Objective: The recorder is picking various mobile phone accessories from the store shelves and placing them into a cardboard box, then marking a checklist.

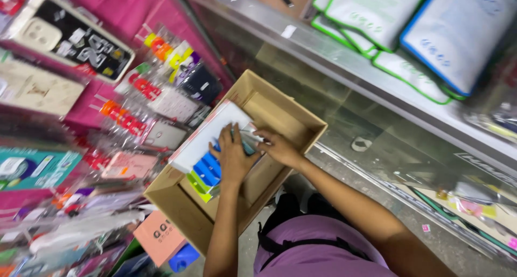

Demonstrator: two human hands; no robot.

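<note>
An open cardboard box sits in front of me, with flat packets standing in a row inside it. A white packet is at the far end, and blue packets and green-edged packets stand nearer to me. My left hand lies flat on the packets, fingers spread. My right hand reaches in beside it, fingertips on a pale packet between the two hands. Whether either hand grips a packet is hidden.
Racks of phone cases in clear sleeves fill the left side. A glass counter with a metal edge runs across the right, with white padded pouches on top. A pink box lies below the cardboard box.
</note>
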